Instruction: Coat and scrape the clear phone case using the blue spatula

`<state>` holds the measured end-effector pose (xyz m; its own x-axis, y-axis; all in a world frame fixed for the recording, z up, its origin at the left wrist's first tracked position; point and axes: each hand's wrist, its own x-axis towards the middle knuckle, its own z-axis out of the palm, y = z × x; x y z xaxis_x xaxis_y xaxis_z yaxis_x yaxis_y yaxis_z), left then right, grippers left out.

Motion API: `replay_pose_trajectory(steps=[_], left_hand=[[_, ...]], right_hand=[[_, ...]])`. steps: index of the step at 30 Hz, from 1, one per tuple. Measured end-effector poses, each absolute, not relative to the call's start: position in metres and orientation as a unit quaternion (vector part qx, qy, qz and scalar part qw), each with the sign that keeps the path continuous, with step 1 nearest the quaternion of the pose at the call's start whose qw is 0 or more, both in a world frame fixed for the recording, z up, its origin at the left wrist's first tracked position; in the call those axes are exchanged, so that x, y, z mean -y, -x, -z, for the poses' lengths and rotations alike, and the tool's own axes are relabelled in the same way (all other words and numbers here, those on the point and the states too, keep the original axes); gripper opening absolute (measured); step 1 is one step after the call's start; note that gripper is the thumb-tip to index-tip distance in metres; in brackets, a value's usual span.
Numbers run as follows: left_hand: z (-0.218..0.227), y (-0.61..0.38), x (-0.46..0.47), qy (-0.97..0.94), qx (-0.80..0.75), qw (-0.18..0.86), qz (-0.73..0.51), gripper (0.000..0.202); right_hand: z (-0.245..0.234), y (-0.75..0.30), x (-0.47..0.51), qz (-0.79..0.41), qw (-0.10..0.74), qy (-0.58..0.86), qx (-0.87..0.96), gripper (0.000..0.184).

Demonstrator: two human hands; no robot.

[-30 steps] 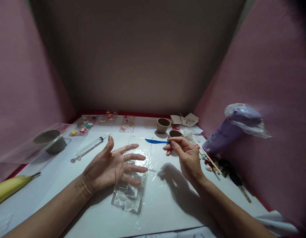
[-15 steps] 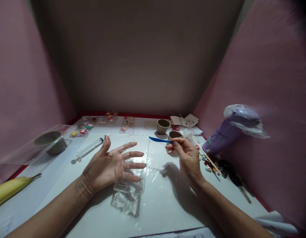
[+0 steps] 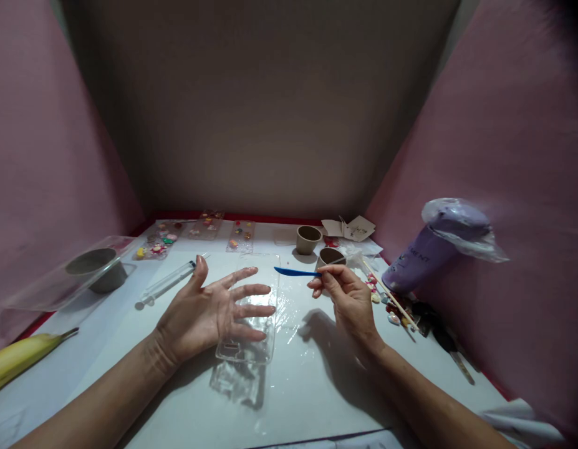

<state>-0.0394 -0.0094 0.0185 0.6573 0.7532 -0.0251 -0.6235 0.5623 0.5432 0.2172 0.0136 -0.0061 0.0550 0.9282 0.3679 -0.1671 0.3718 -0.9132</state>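
My left hand point(image 3: 209, 315) is open with fingers spread and palm showing, and its skin looks wet. Its fingers overlap a clear phone case point(image 3: 248, 353), which casts a shadow on the white table below; whether they touch it or what supports it, I cannot tell. Between thumb and fingers my right hand point(image 3: 351, 302) pinches a blue plastic knife point(image 3: 295, 272). The blade points left, above the upper right part of the case. Glossy wet streaks point(image 3: 289, 312) lie on the table between the hands.
Two cups, a rear cup point(image 3: 308, 240) and a nearer cup point(image 3: 332, 257), stand beyond my right hand. A syringe point(image 3: 164, 284), a banana point(image 3: 27, 358) and a lidded-looking tub point(image 3: 101, 271) lie left. Rightward are a purple tumbler point(image 3: 419, 255), a wooden stick point(image 3: 390, 295) and small charms point(image 3: 394, 318).
My right hand has shifted slightly left with the blue knife, which now lies flatter and a little lower. The left hand and the case have barely moved.
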Motion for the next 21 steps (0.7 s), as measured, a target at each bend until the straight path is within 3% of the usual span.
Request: replay_pose_trajectory(steps=[21], left_hand=[[-0.0194,0.0374,0.0119,-0.285,-0.157,0.861,-0.391,0.083]], right_hand=[[0.0035,-0.2147,-0.0097,-0.424,0.633,0.349,0.546,0.012]])
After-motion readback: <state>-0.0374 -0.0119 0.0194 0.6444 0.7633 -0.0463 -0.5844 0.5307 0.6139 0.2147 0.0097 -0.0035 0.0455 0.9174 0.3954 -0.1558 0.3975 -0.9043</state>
